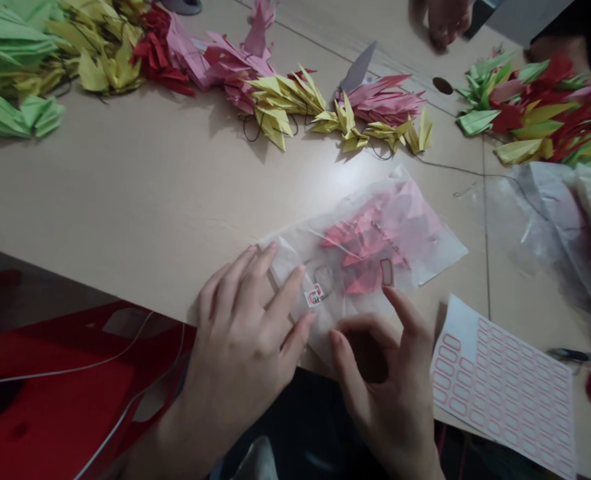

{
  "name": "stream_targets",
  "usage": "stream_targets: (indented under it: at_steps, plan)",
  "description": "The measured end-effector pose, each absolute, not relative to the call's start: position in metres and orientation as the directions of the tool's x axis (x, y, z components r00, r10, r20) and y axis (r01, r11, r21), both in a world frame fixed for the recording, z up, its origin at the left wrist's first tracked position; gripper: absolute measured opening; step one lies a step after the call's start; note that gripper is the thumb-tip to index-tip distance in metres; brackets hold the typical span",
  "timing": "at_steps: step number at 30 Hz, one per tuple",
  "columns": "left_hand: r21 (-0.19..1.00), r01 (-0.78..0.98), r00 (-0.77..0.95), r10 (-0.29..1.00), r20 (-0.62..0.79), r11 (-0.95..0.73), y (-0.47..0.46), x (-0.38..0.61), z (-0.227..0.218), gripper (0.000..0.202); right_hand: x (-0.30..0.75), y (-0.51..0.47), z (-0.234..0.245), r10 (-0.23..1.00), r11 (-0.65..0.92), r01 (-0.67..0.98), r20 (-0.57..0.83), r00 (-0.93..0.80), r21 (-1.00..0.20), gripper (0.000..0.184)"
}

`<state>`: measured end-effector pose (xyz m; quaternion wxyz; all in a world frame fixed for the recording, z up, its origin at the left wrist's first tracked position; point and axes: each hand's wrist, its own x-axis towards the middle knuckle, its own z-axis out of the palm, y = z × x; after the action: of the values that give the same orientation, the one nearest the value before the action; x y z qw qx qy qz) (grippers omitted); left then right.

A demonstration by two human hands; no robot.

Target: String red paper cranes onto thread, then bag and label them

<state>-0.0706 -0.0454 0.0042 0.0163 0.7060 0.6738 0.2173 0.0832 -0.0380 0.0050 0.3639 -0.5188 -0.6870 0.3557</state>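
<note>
My left hand (240, 340) lies with fingers spread on a clear plastic bag (295, 280), its fingertips close to a small printed red-edged label (314, 295) stuck on the bag. Pink origami cranes (365, 237) show through the plastic. A blank red-bordered label (386, 272) sits on the bag above my right hand (380, 373). That hand is curled, with thumb and forefinger apart and nothing visible between them, beside the bag's lower edge. A sheet of red-bordered labels (500, 387) lies to its right.
Strung paper cranes in green, yellow, red and pink (285, 100) line the far side of the wooden table (125, 193). A co-worker's hand (448, 20) is at the top edge. Another plastic bag (550, 227) and scissors (578, 355) lie right; red fabric (50, 400) is below the table edge.
</note>
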Motion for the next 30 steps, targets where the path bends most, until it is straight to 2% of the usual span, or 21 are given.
stream_targets:
  at_steps: [6, 9, 11, 15, 23, 30]
  plan:
    - [0.29, 0.955, 0.006, 0.981, 0.195, -0.063, -0.046, -0.07, 0.007, 0.052, 0.083, -0.036, 0.005, 0.972, 0.227, 0.472, 0.168, -0.165, -0.852, 0.067]
    - [0.28, 0.959, 0.003, 0.985, 0.171, -0.052, -0.047, -0.069, 0.006, 0.057, 0.086, -0.034, 0.005, 0.938, 0.339, 0.574, 0.315, -0.144, -0.745, 0.067]
    - [0.273, 0.96, 0.006, 0.986, 0.169, -0.053, -0.047, -0.069, 0.005, 0.06, 0.088, -0.032, 0.003, 0.89, 0.448, 0.608, 0.39, -0.236, -0.656, 0.067]
    - [0.266, 0.962, 0.011, 0.985, 0.171, -0.057, -0.047, -0.069, 0.003, 0.066, 0.092, -0.032, -0.005, 0.85, 0.516, 0.542, 0.318, -0.42, -0.663, 0.078]
    - [0.279, 0.955, 0.039, 0.975, 0.22, -0.102, -0.048, -0.066, 0.007, 0.058, 0.1, -0.03, -0.004, 0.843, 0.471, 0.498, 0.205, -0.498, -0.728, 0.083]
    - [0.316, 0.932, 0.052, 0.93, 0.363, -0.175, -0.05, -0.063, 0.003, 0.042, 0.1, -0.032, -0.006, 0.83, 0.499, 0.493, 0.231, -0.507, -0.713, 0.086]
